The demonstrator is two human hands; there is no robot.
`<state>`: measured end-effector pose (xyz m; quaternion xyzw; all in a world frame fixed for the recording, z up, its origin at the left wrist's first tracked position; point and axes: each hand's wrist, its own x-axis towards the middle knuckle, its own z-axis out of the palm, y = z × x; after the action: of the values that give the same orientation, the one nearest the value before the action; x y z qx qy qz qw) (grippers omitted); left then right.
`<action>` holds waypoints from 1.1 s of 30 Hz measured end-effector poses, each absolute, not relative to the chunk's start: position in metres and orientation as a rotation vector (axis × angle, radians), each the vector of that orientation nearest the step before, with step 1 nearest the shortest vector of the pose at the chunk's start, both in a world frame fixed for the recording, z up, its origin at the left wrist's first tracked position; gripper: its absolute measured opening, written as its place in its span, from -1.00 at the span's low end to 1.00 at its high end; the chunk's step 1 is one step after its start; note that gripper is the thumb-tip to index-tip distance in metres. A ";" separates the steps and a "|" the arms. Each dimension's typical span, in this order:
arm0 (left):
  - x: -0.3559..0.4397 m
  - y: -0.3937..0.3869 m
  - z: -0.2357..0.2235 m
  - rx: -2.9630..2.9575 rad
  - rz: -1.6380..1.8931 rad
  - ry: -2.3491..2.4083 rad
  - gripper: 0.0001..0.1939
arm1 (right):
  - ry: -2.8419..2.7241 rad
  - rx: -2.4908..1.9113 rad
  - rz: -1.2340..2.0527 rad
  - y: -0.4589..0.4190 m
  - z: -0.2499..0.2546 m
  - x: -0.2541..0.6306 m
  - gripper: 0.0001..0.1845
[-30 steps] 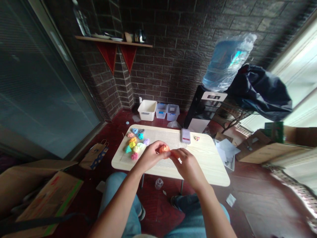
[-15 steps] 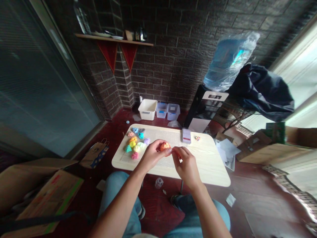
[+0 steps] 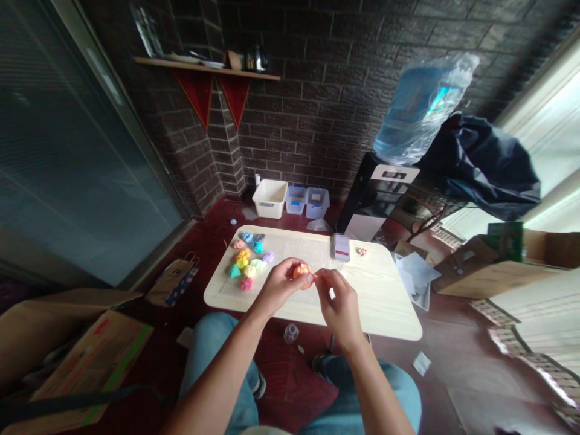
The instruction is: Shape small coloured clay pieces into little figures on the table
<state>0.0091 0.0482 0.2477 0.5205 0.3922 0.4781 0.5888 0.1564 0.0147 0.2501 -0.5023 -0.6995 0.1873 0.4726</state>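
Above the front middle of the table [image 3: 380, 302], my left hand [image 3: 281, 283] is closed around an orange lump [image 3: 303, 269] that looks like modelling clay, with a paler patch on top. The thumb presses on its near side. My right hand [image 3: 338, 296] is pinched just to the right of it, and a small orange bit shows at its fingertips, close against the lump. Several soft clay lumps in other colours lie on the table's left part, among them a pink lump [image 3: 247, 283], a yellow lump [image 3: 243, 262] and a purple lump [image 3: 268, 257].
A phone [image 3: 341, 248] and a small multicoloured cluster [image 3: 361, 251] rest toward the table's back right. Behind the table stand a white bin [image 3: 270, 208], two clear bins and a water dispenser [image 3: 380, 199]. Cardboard boxes [image 3: 86, 362] flank both sides; a clear cup [image 3: 291, 333] lies below.
The right fingertips have shifted slightly, and a small orange bit shows more plainly between them and the lump. My left hand keeps its hold, with the lump turned a little.
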 end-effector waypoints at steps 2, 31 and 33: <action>0.009 0.048 0.245 1.202 1.109 0.941 -0.75 | -1.756 -1.237 0.476 0.017 0.248 0.159 -0.86; 0.003 0.048 0.241 1.009 1.042 0.775 -0.77 | -1.186 -0.958 1.310 0.021 0.238 0.151 -0.74; 0.001 0.049 0.238 1.040 1.038 0.837 -0.77 | -0.992 -0.855 1.431 0.023 0.240 0.152 -0.74</action>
<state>0.0010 0.0489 0.2382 0.4603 0.3706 0.4593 0.6632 0.1522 0.0233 0.2398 -0.3636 -0.4220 0.6083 0.5654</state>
